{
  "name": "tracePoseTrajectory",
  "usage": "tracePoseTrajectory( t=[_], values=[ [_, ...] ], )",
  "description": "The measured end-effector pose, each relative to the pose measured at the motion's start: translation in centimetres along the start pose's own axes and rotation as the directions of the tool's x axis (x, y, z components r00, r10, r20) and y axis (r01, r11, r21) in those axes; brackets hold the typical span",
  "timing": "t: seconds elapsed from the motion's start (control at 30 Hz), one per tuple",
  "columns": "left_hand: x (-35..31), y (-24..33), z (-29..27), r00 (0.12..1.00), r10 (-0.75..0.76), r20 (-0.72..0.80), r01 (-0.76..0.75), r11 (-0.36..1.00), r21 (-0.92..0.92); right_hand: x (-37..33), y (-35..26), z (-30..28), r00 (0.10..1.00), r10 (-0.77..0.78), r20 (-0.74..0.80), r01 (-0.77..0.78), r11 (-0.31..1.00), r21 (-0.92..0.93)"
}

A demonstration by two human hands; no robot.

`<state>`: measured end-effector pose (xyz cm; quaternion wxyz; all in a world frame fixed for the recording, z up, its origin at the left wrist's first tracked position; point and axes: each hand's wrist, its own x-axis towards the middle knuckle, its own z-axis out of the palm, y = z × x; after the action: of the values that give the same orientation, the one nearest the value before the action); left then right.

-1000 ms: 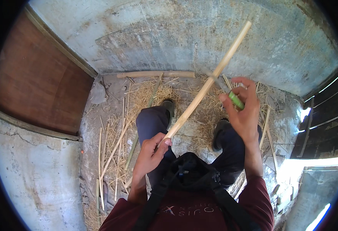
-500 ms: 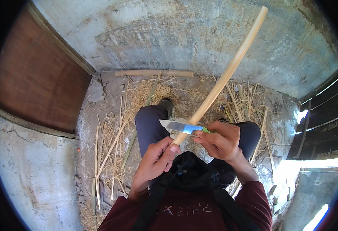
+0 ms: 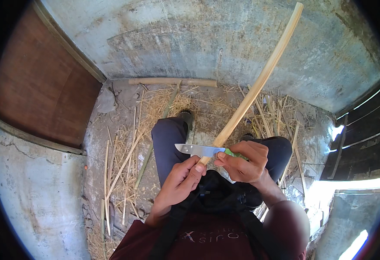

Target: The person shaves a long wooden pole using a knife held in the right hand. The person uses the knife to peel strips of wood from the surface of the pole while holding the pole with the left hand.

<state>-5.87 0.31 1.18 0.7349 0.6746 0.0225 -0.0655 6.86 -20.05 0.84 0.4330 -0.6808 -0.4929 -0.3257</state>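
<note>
Wooden strip (image 3: pixel 253 92) fills curled left fingers (image 3: pixel 194 174); right fingers (image 3: pixel 233 162) clench knife (image 3: pixel 209 151).

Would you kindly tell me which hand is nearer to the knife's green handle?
Right hand: it grips the green handle itself. The left hand is lower left of it, holding the long pale wooden stick.
</note>
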Motion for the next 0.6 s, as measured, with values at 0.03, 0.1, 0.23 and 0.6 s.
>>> tracePoseTrajectory(
  t=[0.03, 0.1, 0.23, 0.6],
  values=[
    [-0.1, 0.1, 0.0, 1.0, -0.007, 0.001, 0.007, 1.0, 0.002, 0.1, -0.1, -0.1, 1.0, 0.01, 0.005, -0.01, 1.0, -0.001],
    [-0.1, 0.1, -0.1, 1.0, -0.004, 0.017, 0.004, 1.0, -0.008, 0.1, -0.3, -0.1, 1.0, 0.025, -0.001, -0.025, 1.0, 0.009],
    [-0.1, 0.2, 0.0, 1.0, -0.004, 0.03, 0.006, 0.999, -0.038, 0.1, -0.9, 0.0, 1.0, -0.013, -0.015, 0.013, 1.0, -0.004],
    [0.1, 0.8, 0.0, 0.998, 0.056, 0.007, -0.056, 0.99, 0.129, 0.4, 0.1, -0.6, 0.996, -0.069, -0.049, 0.063, 0.99, -0.123]
  ],
)
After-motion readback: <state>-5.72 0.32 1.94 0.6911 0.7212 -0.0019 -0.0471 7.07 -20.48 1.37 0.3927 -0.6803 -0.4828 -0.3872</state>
